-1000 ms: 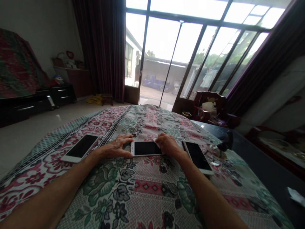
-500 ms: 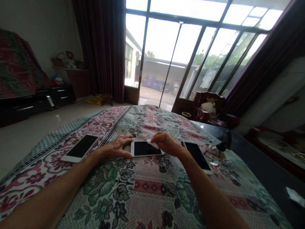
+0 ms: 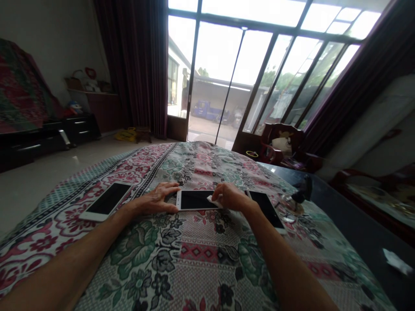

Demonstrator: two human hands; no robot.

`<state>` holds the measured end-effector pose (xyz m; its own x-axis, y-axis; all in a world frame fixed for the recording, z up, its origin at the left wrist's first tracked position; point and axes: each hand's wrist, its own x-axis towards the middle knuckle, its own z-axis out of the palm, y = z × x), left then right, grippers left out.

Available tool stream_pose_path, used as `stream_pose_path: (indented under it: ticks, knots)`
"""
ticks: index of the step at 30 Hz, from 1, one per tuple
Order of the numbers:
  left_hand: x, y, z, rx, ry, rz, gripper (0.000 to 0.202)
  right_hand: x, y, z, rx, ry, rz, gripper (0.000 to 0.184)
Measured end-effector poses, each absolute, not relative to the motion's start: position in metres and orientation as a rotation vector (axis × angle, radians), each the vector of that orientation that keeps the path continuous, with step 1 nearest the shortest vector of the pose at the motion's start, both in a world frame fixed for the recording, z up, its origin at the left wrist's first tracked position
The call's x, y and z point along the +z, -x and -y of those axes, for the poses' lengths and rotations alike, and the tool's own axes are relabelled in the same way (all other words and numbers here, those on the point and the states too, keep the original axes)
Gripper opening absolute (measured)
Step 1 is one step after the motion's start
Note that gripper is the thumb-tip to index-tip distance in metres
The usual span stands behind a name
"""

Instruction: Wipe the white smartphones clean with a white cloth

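Observation:
A white-framed smartphone [image 3: 196,200] with a dark screen lies flat and lengthwise on the patterned cloth [image 3: 207,255]. My left hand [image 3: 158,198] grips its left end, with the thumb by the near corner and the fingers by the far one. My right hand [image 3: 228,196] pinches a small white wipe [image 3: 214,200], pressed on the right end of the screen. Two more phones lie apart from my hands: a white smartphone [image 3: 108,201] left of my left forearm, and another smartphone [image 3: 266,209] just beyond my right forearm.
A clear bottle with a black top [image 3: 293,205] stands at the right of the cloth. Past it runs a dark tabletop [image 3: 350,237] with a crumpled white tissue [image 3: 397,261]. A wooden chair [image 3: 282,144] and glass doors [image 3: 227,82] are behind.
My right hand has slid the wipe rightward and slightly nearer along the screen, baring more of its middle. My left hand keeps its place at the smartphone's left end.

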<state>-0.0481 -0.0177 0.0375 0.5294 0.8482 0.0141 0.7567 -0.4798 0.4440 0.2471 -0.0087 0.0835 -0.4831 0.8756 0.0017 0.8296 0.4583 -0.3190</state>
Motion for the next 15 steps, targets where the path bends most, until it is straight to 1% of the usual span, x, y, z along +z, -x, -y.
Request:
stream_pose_path:
  ticks: [2,4,6,8,10,12,15]
  knots:
    - [0.035,0.049,0.016,0.351,-2.388,-1.308,0.076,0.091,-0.247,0.014,0.576,1.467,2.619,0.032]
    - [0.033,0.05,0.015,0.366,-2.388,-1.3,0.075,0.098,-0.248,0.017,0.761,1.391,2.696,0.036]
    - [0.033,0.05,0.015,0.365,-2.383,-1.301,0.075,0.101,-0.249,0.016,0.815,1.294,2.674,0.04]
    - [0.034,0.049,0.015,0.357,-2.381,-1.306,0.076,0.1,-0.249,0.012,0.694,1.274,2.533,0.042]
    - [0.036,0.048,0.016,0.352,-2.386,-1.312,0.076,0.093,-0.248,0.005,0.488,1.351,2.372,0.042]
    - [0.039,0.047,0.018,0.35,-2.391,-1.317,0.074,0.083,-0.245,0.0,0.323,1.461,2.281,0.038]
    - [0.042,0.045,0.019,0.359,-2.384,-1.322,0.07,0.067,-0.239,-0.003,0.162,1.576,2.273,0.03]
